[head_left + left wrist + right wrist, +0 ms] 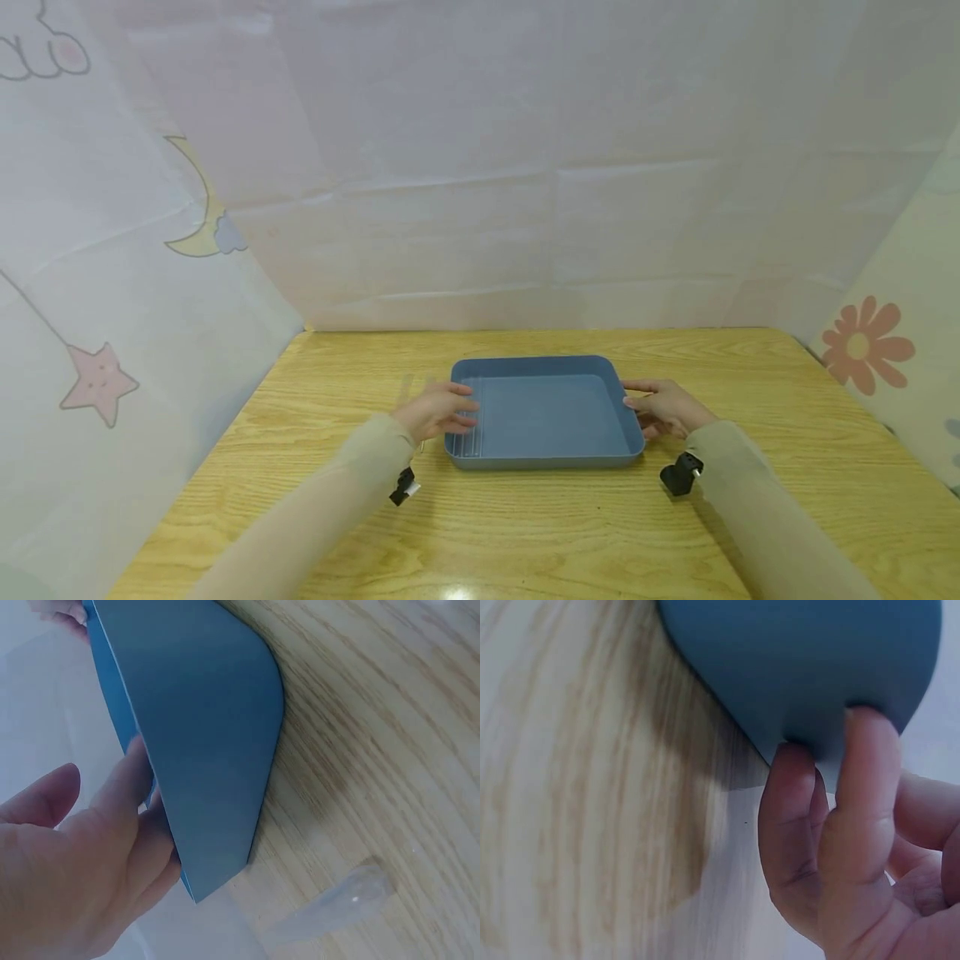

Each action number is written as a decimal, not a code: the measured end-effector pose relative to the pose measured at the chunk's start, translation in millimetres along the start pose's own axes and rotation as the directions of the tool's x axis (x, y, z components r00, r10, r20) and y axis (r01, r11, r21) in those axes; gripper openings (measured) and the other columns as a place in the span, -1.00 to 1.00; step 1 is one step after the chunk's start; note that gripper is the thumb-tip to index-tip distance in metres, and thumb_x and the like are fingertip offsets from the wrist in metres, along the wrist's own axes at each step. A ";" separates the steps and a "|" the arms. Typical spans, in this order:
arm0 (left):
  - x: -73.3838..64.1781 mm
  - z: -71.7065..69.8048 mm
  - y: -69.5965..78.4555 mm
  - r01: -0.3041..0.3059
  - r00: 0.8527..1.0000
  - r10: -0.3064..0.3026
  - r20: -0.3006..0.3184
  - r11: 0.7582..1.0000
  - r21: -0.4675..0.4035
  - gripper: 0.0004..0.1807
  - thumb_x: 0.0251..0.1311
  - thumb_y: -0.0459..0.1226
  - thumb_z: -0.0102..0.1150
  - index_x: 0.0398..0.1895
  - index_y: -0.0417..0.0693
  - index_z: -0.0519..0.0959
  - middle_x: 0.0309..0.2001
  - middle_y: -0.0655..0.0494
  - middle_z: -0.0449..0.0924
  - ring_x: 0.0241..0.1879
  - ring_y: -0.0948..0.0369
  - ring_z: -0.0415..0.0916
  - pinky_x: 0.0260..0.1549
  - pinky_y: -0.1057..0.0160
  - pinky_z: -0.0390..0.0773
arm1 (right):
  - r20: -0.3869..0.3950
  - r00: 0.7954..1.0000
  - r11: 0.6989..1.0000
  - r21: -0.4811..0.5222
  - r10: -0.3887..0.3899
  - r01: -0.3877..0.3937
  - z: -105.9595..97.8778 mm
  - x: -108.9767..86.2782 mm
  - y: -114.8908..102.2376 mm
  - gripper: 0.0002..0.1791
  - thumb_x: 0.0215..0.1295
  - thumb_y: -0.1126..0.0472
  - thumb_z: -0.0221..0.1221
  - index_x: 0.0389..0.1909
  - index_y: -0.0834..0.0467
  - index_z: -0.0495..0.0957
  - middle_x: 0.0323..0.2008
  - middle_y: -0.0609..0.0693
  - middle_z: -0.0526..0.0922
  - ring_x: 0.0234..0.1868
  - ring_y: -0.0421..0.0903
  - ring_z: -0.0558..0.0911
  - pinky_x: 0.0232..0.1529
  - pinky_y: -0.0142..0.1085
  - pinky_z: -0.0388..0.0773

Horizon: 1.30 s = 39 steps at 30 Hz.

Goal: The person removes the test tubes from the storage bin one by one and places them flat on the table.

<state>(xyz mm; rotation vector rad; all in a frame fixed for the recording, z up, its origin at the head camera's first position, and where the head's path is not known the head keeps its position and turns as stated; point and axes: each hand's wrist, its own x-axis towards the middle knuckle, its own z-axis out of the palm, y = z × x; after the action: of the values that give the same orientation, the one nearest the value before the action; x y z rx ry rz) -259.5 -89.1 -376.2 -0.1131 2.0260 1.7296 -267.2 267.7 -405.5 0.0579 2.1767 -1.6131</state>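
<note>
A shallow blue-grey rectangular tray (551, 417) with rounded corners lies on the wooden table. Over its left end is my left hand (438, 410), fingers loosely extended. In the left wrist view, those fingers reach past the rim to the tray's inner side, while the thumb stands apart. At the opposite end, my right hand (663, 408) touches the tray. The right wrist view shows its fingertips (870, 731) against the outer wall. Clear ridged strips (468, 433) run along the tray's left end; I cannot tell whether they are loose pieces.
On the wooden table (525, 533), left of the tray, lies a clear plastic piece (352, 896), partly hidden by the left hand in the head view. A pale printed sheet (480, 208) hangs behind the table and at both sides.
</note>
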 end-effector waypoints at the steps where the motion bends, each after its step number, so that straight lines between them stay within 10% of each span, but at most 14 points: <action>1: 0.8 1.3 0.1 -0.003 1.000 0.003 -0.007 1.000 0.008 -0.47 0.36 -0.51 -0.01 0.36 -0.47 0.19 0.26 -0.42 0.30 0.11 -0.23 0.45 0.06 0.00 0.54 | -0.001 1.000 1.000 0.000 0.000 0.000 0.0 0.0 0.1 -0.35 0.49 0.34 -0.02 0.48 0.36 -0.03 0.01 0.27 0.58 -0.22 -0.01 0.68 -0.34 -0.20 0.66; 29: 15.8 25.5 1.8 -0.036 0.997 0.052 -0.060 0.970 0.241 -0.37 0.29 -0.50 0.06 0.36 -0.57 0.09 0.32 -0.45 0.17 0.00 -0.14 0.51 -0.01 0.05 0.57 | -0.019 1.000 0.999 -0.033 -0.005 0.005 -0.4 0.9 1.0 -0.36 0.49 0.32 0.00 0.48 0.35 0.00 -0.09 0.17 0.63 -0.30 -0.06 0.67 -0.41 -0.23 0.64; 34: 23.8 31.1 0.4 -0.053 0.991 0.094 -0.091 0.923 0.380 -0.35 0.23 -0.50 0.15 0.33 -0.57 0.14 0.20 -0.41 0.33 -0.27 0.02 0.55 -0.22 0.12 0.65 | -0.027 1.000 0.999 -0.040 -0.005 0.004 0.4 0.6 1.3 -0.36 0.49 0.32 0.00 0.47 0.36 0.01 -0.16 0.12 0.65 -0.33 -0.06 0.68 -0.41 -0.23 0.65; 39: 36.2 35.5 -4.4 -0.080 0.982 0.159 -0.100 0.839 0.538 -0.48 0.12 -0.49 0.28 0.13 -0.58 0.37 -0.41 -0.17 0.54 -0.60 0.16 0.44 -0.56 0.23 0.62 | -0.031 0.999 0.999 -0.035 -0.007 0.006 1.7 0.1 1.1 -0.37 0.48 0.32 0.00 0.47 0.37 0.01 -0.18 0.13 0.66 -0.34 -0.05 0.68 -0.42 -0.23 0.65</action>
<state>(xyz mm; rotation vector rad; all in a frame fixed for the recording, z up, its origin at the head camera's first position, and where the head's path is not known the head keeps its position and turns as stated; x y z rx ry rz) -279.5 -47.7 -398.0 0.0788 2.5928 1.1818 -266.4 266.4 -406.9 0.0663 2.2308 -1.5869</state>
